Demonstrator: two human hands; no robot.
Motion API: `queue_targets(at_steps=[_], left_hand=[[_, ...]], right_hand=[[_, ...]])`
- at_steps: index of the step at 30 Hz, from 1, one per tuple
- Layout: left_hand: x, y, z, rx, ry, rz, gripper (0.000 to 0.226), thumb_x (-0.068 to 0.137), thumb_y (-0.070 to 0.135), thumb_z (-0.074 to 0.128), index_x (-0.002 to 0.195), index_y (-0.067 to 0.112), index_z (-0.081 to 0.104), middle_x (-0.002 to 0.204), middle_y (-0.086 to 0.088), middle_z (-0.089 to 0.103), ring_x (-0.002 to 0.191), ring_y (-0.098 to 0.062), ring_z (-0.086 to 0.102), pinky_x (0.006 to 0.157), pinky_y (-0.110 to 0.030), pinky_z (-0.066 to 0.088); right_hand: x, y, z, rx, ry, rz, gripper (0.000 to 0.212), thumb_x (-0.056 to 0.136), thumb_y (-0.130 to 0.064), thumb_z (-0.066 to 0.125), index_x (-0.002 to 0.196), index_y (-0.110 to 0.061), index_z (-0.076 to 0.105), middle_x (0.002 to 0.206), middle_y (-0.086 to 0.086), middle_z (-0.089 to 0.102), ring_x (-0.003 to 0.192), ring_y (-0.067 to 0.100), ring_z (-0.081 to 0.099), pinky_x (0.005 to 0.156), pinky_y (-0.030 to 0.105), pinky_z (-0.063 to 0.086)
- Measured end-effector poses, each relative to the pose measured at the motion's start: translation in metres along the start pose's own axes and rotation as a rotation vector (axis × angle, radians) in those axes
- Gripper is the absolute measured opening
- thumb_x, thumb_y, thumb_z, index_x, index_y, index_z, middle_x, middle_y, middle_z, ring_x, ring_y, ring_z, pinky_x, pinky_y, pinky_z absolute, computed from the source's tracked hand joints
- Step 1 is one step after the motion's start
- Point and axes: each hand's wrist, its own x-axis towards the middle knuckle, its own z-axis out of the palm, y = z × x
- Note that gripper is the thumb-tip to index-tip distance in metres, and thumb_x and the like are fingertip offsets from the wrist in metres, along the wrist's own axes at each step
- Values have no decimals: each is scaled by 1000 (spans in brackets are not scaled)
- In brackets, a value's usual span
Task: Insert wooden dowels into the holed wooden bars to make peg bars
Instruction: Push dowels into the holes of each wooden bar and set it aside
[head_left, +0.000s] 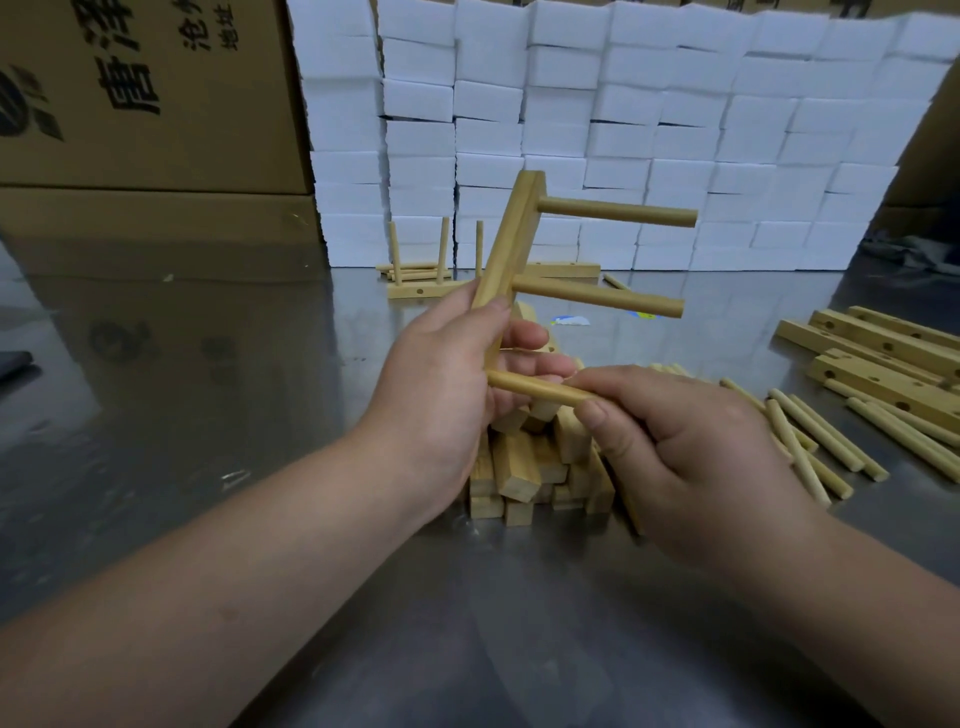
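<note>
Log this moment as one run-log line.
phase: inserting | left hand: holds bar | right hand: pinches third dowel at bar's lower end | seated dowels: two

Lower end of bar (506, 244) behind left hand (436, 395), dowel (535, 391) tip inside right hand (691, 441)

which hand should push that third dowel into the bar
The right hand: it pinches the third dowel, whose end sits at the lower end of the bar. The left hand grips and steadies that bar.
</note>
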Motion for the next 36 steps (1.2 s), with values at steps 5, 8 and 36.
queue_targets(at_steps=[5,8,36], left_hand=[[-2,-1,-2,90,-57,58,19,97,11,38,88,11,55,59,4,58,60,-17,65,53,-23,54],[-2,-1,-3,133,-79,91,17,97,11,39,90,13,55,61,5,59,61,-15,65,52,-21,52],[30,35,-49,92,-310,-565,36,67,23,57,94,1,65,79,-11,66,35,-8,42,33,-14,31]], right_hand=[[-2,-2,-2,164,-47,123,10,83,-44,47,77,-49,52,72,-22,60,69,-7,53,60,6,38],[-1,-4,-1,236,-44,198,18,82,-44,44,68,-40,55,80,-9,59,65,4,53,56,12,39],[11,12,-10,562,362,537,39,86,-24,55,124,-32,47,80,-12,61,67,-2,58,57,8,45]])
